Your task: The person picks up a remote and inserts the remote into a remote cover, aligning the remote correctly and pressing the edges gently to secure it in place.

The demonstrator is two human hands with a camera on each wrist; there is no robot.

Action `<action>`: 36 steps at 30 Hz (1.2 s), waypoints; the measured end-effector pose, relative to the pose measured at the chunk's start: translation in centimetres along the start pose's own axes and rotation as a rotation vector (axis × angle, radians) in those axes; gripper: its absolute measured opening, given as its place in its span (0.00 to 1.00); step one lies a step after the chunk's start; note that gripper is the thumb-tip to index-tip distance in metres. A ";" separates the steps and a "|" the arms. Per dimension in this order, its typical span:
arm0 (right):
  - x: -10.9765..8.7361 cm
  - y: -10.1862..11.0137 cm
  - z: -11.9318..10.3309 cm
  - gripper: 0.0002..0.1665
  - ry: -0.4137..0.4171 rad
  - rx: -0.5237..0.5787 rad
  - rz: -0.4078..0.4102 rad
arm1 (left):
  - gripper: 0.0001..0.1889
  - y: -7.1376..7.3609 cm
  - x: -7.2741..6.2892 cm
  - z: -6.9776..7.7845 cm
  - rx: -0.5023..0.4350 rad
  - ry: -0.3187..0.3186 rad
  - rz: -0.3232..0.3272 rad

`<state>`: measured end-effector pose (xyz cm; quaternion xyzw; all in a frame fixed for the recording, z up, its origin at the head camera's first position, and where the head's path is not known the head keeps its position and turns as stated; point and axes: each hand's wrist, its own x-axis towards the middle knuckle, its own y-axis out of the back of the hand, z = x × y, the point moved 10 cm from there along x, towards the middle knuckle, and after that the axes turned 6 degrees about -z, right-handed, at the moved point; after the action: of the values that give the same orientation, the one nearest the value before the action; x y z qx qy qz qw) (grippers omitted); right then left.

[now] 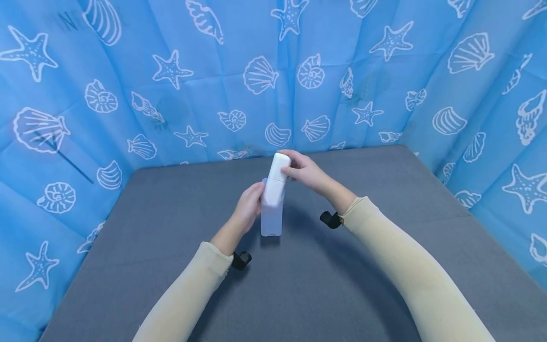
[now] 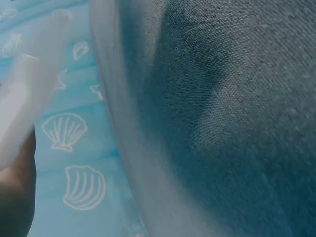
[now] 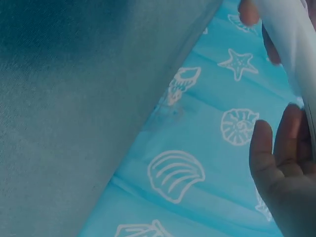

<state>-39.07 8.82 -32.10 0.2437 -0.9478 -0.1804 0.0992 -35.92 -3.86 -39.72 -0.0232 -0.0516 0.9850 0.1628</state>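
Note:
Out over the far half of the table, both hands hold a long white object. My right hand (image 1: 308,172) pinches the upper part of a smooth white case (image 1: 279,166) with rounded corners and a thin seam across it. Its lower part sits inside a frosted see-through sleeve (image 1: 271,224), gripped along its left side by my left hand (image 1: 248,205). Sleeve and case lean slightly right at the top. In the left wrist view the white case (image 2: 17,106) is blurred at the left edge. The right wrist view has my right hand (image 3: 286,170) beside it, fingers bent.
Grey cloth covers the table (image 1: 179,285). A blue curtain (image 1: 205,85) with white shells and starfish hangs along the back and both sides. Small black devices (image 1: 331,219) sit at both wrists, by the cream sleeves.

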 end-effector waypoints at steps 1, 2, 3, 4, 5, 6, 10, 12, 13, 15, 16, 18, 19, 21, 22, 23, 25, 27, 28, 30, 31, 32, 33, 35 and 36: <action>0.0 0.0 -0.2 0.30 0.013 0.014 0.003 | 0.23 0.0 0.0 0.1 0.002 -0.002 0.007; 0.0 0.0 -0.5 0.30 0.026 0.030 0.017 | 0.23 0.0 0.1 0.1 -0.012 0.002 0.009; 0.0 0.1 -0.6 0.31 0.031 0.044 0.041 | 0.22 0.1 0.1 0.2 -0.016 0.002 0.018; 0.0 0.3 -0.7 0.30 0.041 0.058 0.064 | 0.22 0.1 0.2 0.3 -0.022 0.002 0.025; 0.0 0.5 -0.9 0.28 0.053 0.076 0.089 | 0.22 0.1 0.2 0.4 -0.025 -0.001 0.031; 0.0 0.7 -1.0 0.26 0.063 0.090 0.112 | 0.22 0.2 0.2 0.6 -0.030 -0.002 0.039; -0.2 1.3 -1.3 0.20 0.079 0.094 0.170 | 0.23 0.2 0.2 0.8 -0.026 0.006 0.054; -0.1 1.4 -1.3 0.20 0.075 0.086 0.174 | 0.24 0.1 0.3 0.8 -0.020 0.014 0.063; -0.1 1.3 -1.3 0.20 0.069 0.078 0.171 | 0.24 0.1 0.2 0.8 -0.019 0.017 0.063; 0.1 1.1 -1.2 0.20 0.059 0.063 0.153 | 0.25 -0.1 0.2 0.9 -0.019 0.025 0.064; 0.1 0.9 -1.2 0.20 0.056 0.060 0.145 | 0.26 -0.2 0.2 0.9 -0.018 0.027 0.066; 0.2 0.7 -1.2 0.20 0.053 0.058 0.133 | 0.26 -0.3 0.2 0.9 -0.017 0.031 0.069; 0.2 0.5 -1.2 0.21 0.053 0.052 0.130 | 0.26 -0.3 0.1 1.0 -0.019 0.031 0.075; 0.1 0.4 -1.3 0.20 0.052 0.064 0.132 | 0.26 -0.3 0.0 1.0 -0.029 0.033 0.093; 0.1 0.4 -1.2 0.20 0.051 0.064 0.134 | 0.25 -0.2 0.0 1.0 -0.038 0.033 0.100; 0.1 0.4 -1.2 0.20 0.048 0.065 0.135 | 0.25 -0.2 0.0 1.0 -0.051 0.032 0.106; 0.0 0.3 -1.1 0.20 0.041 0.067 0.135 | 0.25 -0.2 0.0 1.0 -0.074 0.031 0.117; 0.0 0.2 -1.0 0.20 0.033 0.067 0.131 | 0.25 -0.2 -0.1 1.0 -0.095 0.025 0.122; 0.0 0.1 -0.9 0.20 0.030 0.062 0.126 | 0.25 -0.2 0.0 1.0 -0.103 0.021 0.122; -0.1 0.0 -0.7 0.21 0.024 0.061 0.117 | 0.25 -0.2 0.0 0.9 -0.109 0.019 0.123; -0.1 -0.1 -0.6 0.21 0.021 0.058 0.112 | 0.25 -0.2 0.0 0.9 -0.114 0.017 0.123; -0.1 -0.2 -0.5 0.22 0.018 0.056 0.108 | 0.25 -0.2 0.0 0.8 -0.119 0.015 0.123; -0.1 -0.3 -0.4 0.23 0.018 0.054 0.104 | 0.24 -0.1 0.0 0.7 -0.120 0.017 0.126; -0.2 -0.3 -0.4 0.24 0.022 0.050 0.102 | 0.25 -0.2 0.0 0.7 -0.129 0.012 0.123; -0.3 -0.3 -0.4 0.25 0.025 0.049 0.105 | 0.25 -0.2 0.0 0.8 -0.138 0.006 0.119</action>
<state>-38.58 8.60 -31.90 0.1983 -0.9620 -0.1487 0.1146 -35.95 -3.73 -38.92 -0.0406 -0.1173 0.9870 0.1020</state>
